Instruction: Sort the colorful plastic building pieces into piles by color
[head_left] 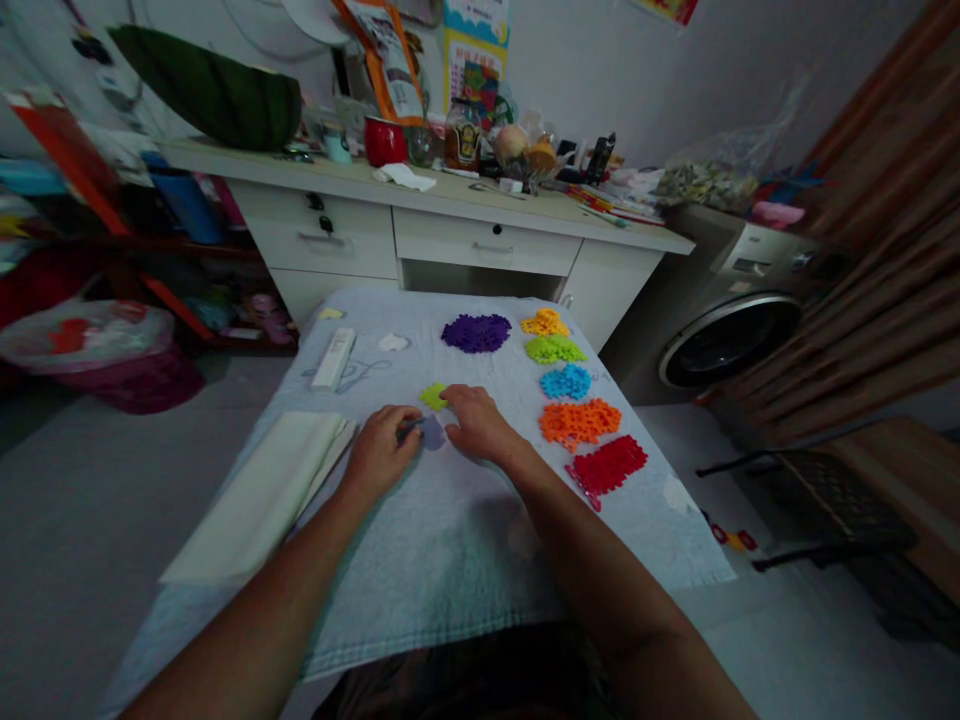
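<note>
Both my hands rest on a pale blue towel (450, 540) spread over a small table. My left hand (379, 450) is closed, its fingertips pinching a small grey-blue flat piece (433, 434). My right hand (476, 422) lies beside it, fingers curled down onto the same piece and touching a small yellow-green piece (433, 396) just beyond. To the right, sorted heaps of plastic pieces run in a row: yellow-orange (545, 322), green (555, 349), blue (566, 381), orange (579, 422) and red (609, 465). A purple heap (476, 333) sits farther back.
A folded cream cloth (262, 495) lies at the towel's left edge, with a white box (334, 357) and scissors (360, 374) behind it. A cluttered white desk (480, 240) stands beyond, a washing machine (731, 335) at right, a pink basket (97, 350) at left.
</note>
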